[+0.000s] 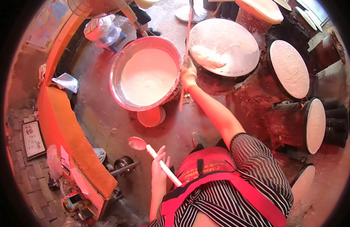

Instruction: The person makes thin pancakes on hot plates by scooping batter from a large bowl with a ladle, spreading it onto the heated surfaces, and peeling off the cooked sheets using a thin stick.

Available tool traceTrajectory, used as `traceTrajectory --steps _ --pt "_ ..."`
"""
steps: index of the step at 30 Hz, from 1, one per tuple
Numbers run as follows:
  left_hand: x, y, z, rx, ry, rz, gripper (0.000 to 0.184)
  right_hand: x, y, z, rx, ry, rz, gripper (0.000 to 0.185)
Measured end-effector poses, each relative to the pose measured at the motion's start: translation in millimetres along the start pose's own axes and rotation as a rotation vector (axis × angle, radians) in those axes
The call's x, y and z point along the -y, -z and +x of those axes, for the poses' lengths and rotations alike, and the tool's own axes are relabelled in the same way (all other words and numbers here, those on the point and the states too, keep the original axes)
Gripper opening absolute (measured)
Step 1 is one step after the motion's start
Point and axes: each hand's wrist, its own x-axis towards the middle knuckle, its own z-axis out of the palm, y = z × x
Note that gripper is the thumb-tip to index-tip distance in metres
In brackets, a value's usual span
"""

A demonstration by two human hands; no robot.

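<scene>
Left hand [159, 166] curled around smooth white-handled ladle [162, 161]; right hand [188, 75], arm outstretched, grips thin stick [186, 49].

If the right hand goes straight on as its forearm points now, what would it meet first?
The right hand would probably meet the rim of the big basin first, though depth is unclear.

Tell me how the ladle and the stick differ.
The ladle has a round bowl at one end; the stick shows none. The ladle's handle is white and thick, while the stick is thinner and reddish. The ladle slants in the left hand, close to the body; the stick is in the right hand, farther out, between the basin and the griddle. Both are long and hand-held.
</scene>
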Motion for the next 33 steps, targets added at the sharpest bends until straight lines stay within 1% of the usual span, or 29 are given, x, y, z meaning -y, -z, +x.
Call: traceTrajectory --steps 1,3,4,5,7,9,11,13,14,15,17,19,21,22,23,24,25,27,29,30,31,33 --pt "2.0 9.9 -3.8 -0.021 -0.009 -0.002 0.041 -22.1 -17.0 9.4 -0.110 0.151 -0.131 0.041" --pt "5.7 30.4 -5.7 -0.029 0.014 -0.017 0.042 -38.8 -17.0 -0.3 -0.182 0.234 -0.004 0.037" --pt "6.0 37.1 -4.5 -0.024 0.017 0.012 0.042 -48.3 -1.1 -10.5 -0.076 0.033 0.343 0.036" --pt "6.7 40.9 -2.0 -0.013 0.018 0.036 0.042 -69.1 17.9 -17.6 -0.104 0.066 0.136 0.040" --pt "6.0 47.9 2.5 0.005 0.029 0.049 0.044 -98.2 76.7 -22.8 0.044 -0.212 0.323 0.046" --pt "6.2 49.1 6.1 0.042 0.058 0.075 0.046 -2.0 120.8 -83.9 -0.030 -0.314 0.236 0.044" --pt "6.1 44.5 9.4 0.080 0.055 0.070 0.047 12.9 163.4 -85.6 -0.020 -0.291 0.101 0.042" --pt "6.5 36.0 7.2 0.072 0.103 0.017 0.047 32.1 189.2 -75.5 -0.106 -0.310 0.079 0.043" --pt "6.2 28.5 3.5 0.079 0.087 0.029 0.046 26.8 196.4 -60.1 -0.145 -0.287 0.271 0.038" --pt "7.7 22.3 3.4 0.080 0.085 0.026 0.046 24.1 197.2 -48.3 -0.126 -0.315 0.570 0.030" --pt "10.3 9.7 2.8 0.116 0.028 0.080 0.045 18.2 168.0 -38.0 -0.031 -0.417 0.753 0.021" --pt "11.1 -12.7 -5.2 0.113 0.021 0.094 0.045 18.9 140.0 -65.0 0.146 -0.303 0.301 0.026" --pt "12.3 -36.7 -9.9 0.170 0.017 0.119 0.045 25.3 159.1 -83.9 0.353 -0.354 0.136 0.036" --pt "16.0 -43.9 -9.1 0.193 0.003 0.125 0.044 26.9 185.1 -88.8 0.382 -0.362 0.141 0.044" --pt "18.5 -51.0 -11.3 0.193 0.008 0.120 0.044 33.7 211.6 -89.9 0.362 -0.362 0.111 0.044" --pt "21.7 -59.9 -13.9 0.194 -0.020 0.152 0.043 25.8 240.4 -80.2 0.293 -0.299 0.038 0.042" --pt "27.0 -66.3 -17.4 0.192 -0.044 0.187 0.042 22.7 267.8 -70.6 0.225 -0.369 0.046 0.041" --pt "41.5 -81.8 -16.9 0.179 -0.053 0.201 0.041 36.1 305.7 -44.6 0.206 -0.455 0.098 0.040" --pt "53.3 -98.6 -21.7 0.170 -0.067 0.219 0.040 38.1 304.8 -26.4 0.162 -0.417 0.327 0.041" --pt "56.7 -110.7 -26.2 0.184 -0.070 0.211 0.039 30.7 289.0 -20.6 0.143 -0.358 0.249 0.038" --pt "61.4 -122.9 -29.5 0.195 -0.073 0.202 0.038 35.1 276.6 -25.0 0.157 -0.462 0.348 0.033" --pt "74.1 -143.8 -25.1 0.202 -0.084 0.195 0.036 46.4 269.5 -43.7 0.408 -0.464 0.077 0.029"
